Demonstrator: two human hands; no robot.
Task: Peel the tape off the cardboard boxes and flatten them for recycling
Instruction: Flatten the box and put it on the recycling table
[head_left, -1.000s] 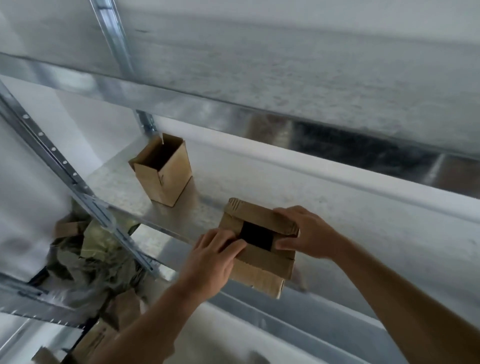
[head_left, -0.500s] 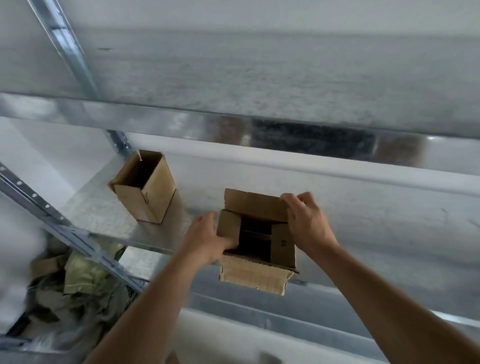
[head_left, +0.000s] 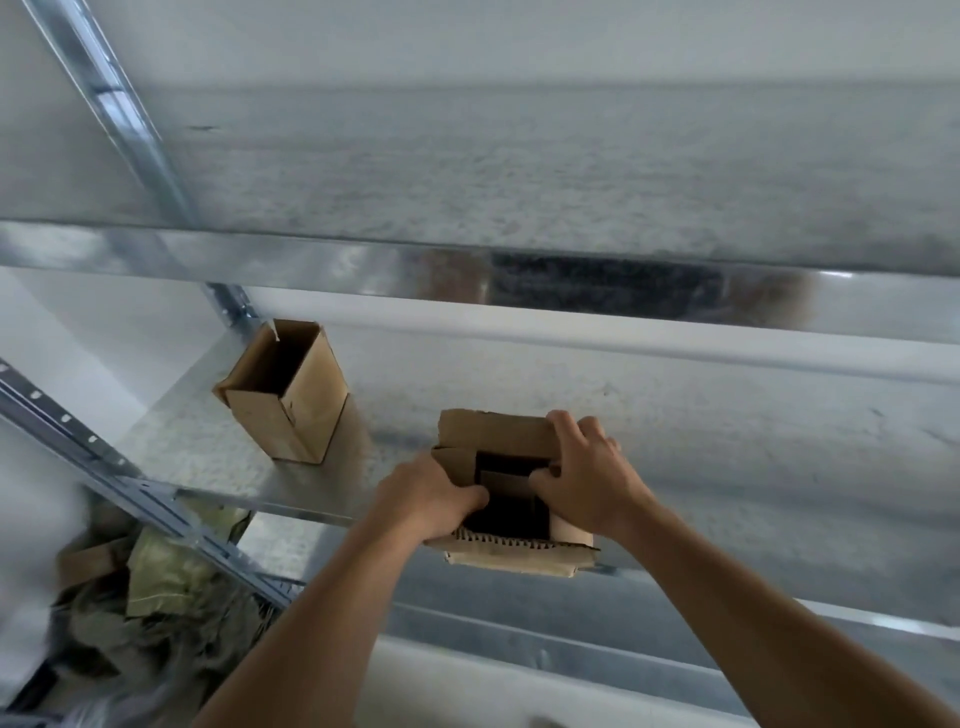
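Observation:
A small brown cardboard box (head_left: 496, 434) sits at the front edge of a metal shelf (head_left: 208, 441), its top flaps spread and its dark inside showing. My left hand (head_left: 423, 496) grips the box's left flap, thumb reaching over the opening. My right hand (head_left: 584, 475) grips the right flap, fingers curled over its top and thumb inside the opening. A second, taller cardboard box (head_left: 291, 389) stands open-topped on the shelf to the left, untouched. No tape is clearly visible on the held box.
The shelf above (head_left: 467, 260) overhangs close over the boxes. A slanted perforated metal upright (head_left: 104, 467) crosses at the left. Below it lies a heap of crumpled paper and cardboard scraps (head_left: 150, 587). A lower shelf rail (head_left: 571, 639) runs under the held box.
The box's flaps have been spread from nearly closed to open. Both hands have shifted from pressing on the top to gripping the side flaps, thumbs now at the opening.

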